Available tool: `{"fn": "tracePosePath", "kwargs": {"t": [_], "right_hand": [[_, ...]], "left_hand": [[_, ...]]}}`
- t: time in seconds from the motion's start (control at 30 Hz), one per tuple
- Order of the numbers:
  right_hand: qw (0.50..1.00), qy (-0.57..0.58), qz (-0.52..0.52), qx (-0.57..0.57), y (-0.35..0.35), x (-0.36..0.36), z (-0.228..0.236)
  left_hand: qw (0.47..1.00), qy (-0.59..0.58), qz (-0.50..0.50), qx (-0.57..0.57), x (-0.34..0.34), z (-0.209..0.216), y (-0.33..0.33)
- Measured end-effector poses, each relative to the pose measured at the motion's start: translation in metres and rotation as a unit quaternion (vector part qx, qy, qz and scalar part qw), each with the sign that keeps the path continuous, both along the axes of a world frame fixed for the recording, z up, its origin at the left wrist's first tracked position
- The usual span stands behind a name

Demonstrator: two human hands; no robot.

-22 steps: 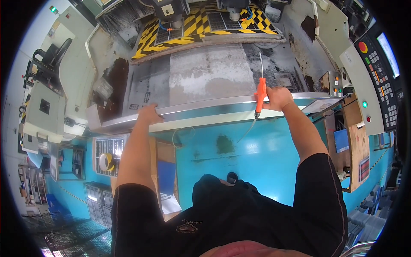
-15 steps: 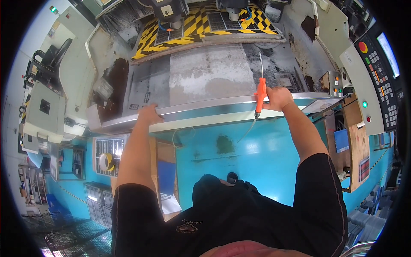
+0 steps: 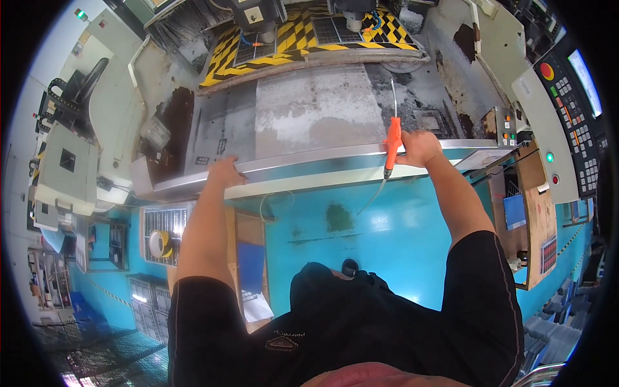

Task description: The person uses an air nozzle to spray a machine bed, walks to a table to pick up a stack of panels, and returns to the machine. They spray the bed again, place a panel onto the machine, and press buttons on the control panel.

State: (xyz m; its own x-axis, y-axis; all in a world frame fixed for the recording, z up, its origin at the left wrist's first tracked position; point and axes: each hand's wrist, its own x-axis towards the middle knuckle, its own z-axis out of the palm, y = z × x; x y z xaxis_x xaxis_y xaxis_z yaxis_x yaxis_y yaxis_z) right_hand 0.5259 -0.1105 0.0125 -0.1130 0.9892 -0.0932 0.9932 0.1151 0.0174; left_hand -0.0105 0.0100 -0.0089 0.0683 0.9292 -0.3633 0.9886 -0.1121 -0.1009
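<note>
My right hand [image 3: 420, 149] is closed around the handle of an orange air blow gun [image 3: 394, 143]. Its thin metal nozzle points away from me over the machine bed, and a pale hose hangs from its lower end. The gun crosses the long metal front edge [image 3: 309, 159] of the machine. Further left, my left hand [image 3: 225, 172] lies on that same edge, thumb apart from the fingers, with nothing held in it. Beyond both hands stretches the grey, worn machine bed [image 3: 322, 109], with a whitish patch at its middle.
A platform with yellow-and-black striped tape [image 3: 296, 39] lies behind the bed, below two machine heads [image 3: 258, 18]. A control panel [image 3: 570, 122] with buttons stands at the right. Near my left arm, a tape roll [image 3: 160, 244] sits on a wooden stand. The floor [image 3: 322, 251] is turquoise.
</note>
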Motion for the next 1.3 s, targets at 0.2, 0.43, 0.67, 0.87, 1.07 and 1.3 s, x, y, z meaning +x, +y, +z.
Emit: {"fn": "tracePosePath", "kwargs": {"t": [0.2,0.43,0.67,0.87,1.07,1.3], "right_hand": [[1.000,-0.007,-0.001,-0.004,0.001,0.001,-0.002],[1.000,-0.019,-0.007,0.002,0.001,0.001,-0.002],[1.000,-0.015,-0.002,0.008,0.001,0.001,-0.002],[1.000,-0.017,-0.005,0.006,0.001,0.001,-0.001],[1.000,-0.013,0.004,0.011,0.001,0.003,-0.003],[1.000,-0.006,0.009,0.007,0.001,0.002,-0.003]], "left_hand": [[1.000,-0.020,-0.012,0.015,-0.005,-0.005,0.002],[0.999,-0.042,-0.021,0.023,-0.003,-0.003,0.000],[0.999,-0.034,-0.019,0.024,-0.001,0.000,-0.001],[0.999,-0.030,-0.013,0.013,0.000,0.001,0.000],[1.000,-0.026,-0.008,0.005,0.003,0.006,-0.003],[1.000,-0.011,0.011,-0.010,0.004,0.006,-0.002]]}}
